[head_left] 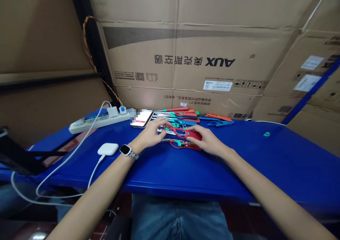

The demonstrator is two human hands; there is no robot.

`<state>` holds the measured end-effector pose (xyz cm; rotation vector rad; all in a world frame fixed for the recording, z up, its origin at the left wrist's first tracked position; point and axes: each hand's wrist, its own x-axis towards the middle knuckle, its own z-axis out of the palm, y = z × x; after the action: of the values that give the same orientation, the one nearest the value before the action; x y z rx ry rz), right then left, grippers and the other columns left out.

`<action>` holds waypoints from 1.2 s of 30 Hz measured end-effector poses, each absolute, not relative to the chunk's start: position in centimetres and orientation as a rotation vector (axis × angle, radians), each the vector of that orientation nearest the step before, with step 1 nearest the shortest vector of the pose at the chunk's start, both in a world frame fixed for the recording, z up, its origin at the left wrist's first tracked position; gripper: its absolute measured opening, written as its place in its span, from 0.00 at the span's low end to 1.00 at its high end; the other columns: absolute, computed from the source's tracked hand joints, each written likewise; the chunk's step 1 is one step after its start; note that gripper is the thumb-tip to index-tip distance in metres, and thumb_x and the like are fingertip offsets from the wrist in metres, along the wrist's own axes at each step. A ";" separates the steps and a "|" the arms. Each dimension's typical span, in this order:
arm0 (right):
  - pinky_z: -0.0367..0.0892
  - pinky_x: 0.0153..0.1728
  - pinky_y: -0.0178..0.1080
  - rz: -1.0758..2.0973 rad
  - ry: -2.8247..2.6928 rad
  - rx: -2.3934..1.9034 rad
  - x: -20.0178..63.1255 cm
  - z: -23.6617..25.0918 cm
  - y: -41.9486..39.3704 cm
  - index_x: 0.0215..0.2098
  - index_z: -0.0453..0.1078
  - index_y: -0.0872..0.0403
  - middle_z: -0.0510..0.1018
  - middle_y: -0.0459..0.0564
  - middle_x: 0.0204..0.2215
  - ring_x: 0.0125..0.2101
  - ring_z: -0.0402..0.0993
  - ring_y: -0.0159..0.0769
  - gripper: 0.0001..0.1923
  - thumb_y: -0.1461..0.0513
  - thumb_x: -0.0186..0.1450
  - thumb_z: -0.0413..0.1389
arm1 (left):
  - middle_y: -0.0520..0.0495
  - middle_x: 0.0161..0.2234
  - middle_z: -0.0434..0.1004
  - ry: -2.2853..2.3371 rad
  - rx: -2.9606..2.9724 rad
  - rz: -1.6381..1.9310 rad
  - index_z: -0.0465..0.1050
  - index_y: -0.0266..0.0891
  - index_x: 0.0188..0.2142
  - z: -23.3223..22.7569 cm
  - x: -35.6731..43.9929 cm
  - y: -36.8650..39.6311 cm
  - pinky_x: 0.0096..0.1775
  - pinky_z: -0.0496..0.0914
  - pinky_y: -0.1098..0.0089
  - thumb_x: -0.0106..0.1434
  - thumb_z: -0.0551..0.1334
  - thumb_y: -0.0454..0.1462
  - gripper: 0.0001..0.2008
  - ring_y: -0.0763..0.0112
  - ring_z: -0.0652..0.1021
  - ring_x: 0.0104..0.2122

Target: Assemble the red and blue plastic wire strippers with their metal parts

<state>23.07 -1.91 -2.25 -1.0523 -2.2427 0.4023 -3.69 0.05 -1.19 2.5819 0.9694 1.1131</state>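
Observation:
My right hand (208,139) is closed around the rear of a red lighter handle (193,135), which has a small green part in it. My left hand (154,133) has its fingers curled at the front end of that handle; the exact contact there is partly hidden. Just below, on the table, lies an opened red lighter (183,145) with a green trigger and metal inside showing. Behind both hands lie several long-necked lighters, among them a blue one (187,122) and a red one (186,114), their metal tubes pointing left.
Orange casing pieces (219,117) and blue casing pieces (220,123) lie at the back right. A small green part (266,134) is farther right. To the left are a phone (142,118), a power strip (101,122) and a white case on a cable (108,149). Cardboard (186,38) walls the blue table.

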 end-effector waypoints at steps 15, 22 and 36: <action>0.68 0.43 0.41 0.403 -2.338 -1.042 23.2 -2.8 -1.9 0.46 0.74 0.52 0.76 0.52 0.41 0.41 0.74 0.39 0.15 0.53 0.68 0.54 | 0.46 0.36 0.80 1.011 2.351 0.508 0.78 0.37 0.38 -1.7 -4.7 0.3 0.38 0.70 0.68 0.59 0.63 0.38 0.10 0.66 0.77 0.35; 0.68 0.43 0.42 0.353 -2.410 -1.116 22.9 -3.3 -2.2 0.50 0.72 0.51 0.75 0.53 0.43 0.40 0.73 0.40 0.18 0.51 0.69 0.53 | 0.47 0.31 0.78 0.994 2.392 0.482 0.77 0.36 0.34 -1.4 -4.6 0.3 0.33 0.68 0.70 0.61 0.61 0.37 0.07 0.69 0.74 0.30; 0.67 0.45 0.42 0.251 -2.544 -1.072 22.8 -3.1 -2.4 0.52 0.73 0.49 0.74 0.53 0.42 0.43 0.72 0.41 0.19 0.49 0.69 0.52 | 0.47 0.33 0.78 0.979 2.064 0.553 0.70 0.36 0.40 -2.7 -4.7 1.2 0.37 0.71 0.69 0.55 0.67 0.40 0.15 0.69 0.77 0.33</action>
<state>22.83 -2.37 -3.07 -1.0724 -2.5441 0.2508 -4.73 1.16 -2.74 2.0640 0.9787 0.5531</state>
